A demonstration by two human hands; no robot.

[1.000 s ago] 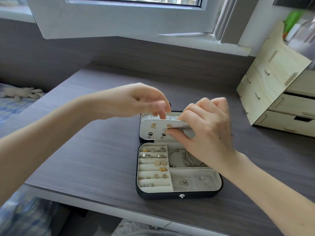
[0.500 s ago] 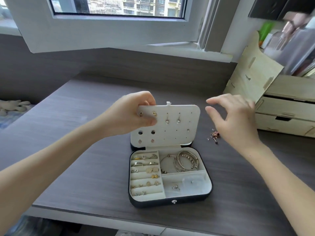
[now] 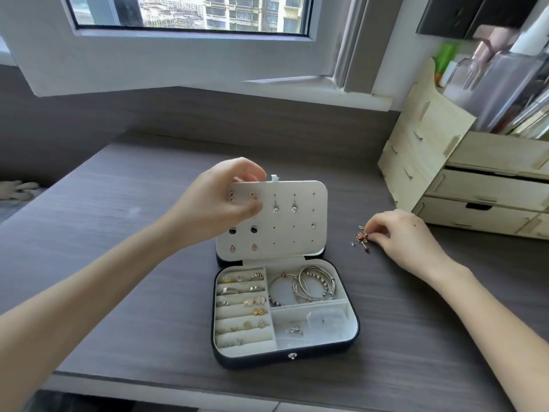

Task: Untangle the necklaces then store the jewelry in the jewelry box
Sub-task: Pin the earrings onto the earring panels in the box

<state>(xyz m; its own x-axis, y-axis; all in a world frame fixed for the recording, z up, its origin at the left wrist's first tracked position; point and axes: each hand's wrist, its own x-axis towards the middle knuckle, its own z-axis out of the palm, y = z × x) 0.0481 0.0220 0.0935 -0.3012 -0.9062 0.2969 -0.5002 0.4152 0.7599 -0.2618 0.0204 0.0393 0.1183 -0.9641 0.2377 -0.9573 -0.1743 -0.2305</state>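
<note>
Jewelry box (image 3: 285,356) mostly filled. Left hand (image 3: 217,206) pinches earring panel (image 3: 285,221) upright; right hand (image 3: 398,233) pinches loose earrings (image 3: 361,237) on desk (image 3: 133,278), not yet stored.

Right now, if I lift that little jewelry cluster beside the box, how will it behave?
The jewelry cluster looks tiny, so probably very light. Its loose separate bits could scatter or drop. Thin pieces may snag together.

Bright daylight enters through the window (image 3: 190,13) at the frame's top, shadows stay soft, and the upper right corner is blurred with wide-angle bending.
</note>
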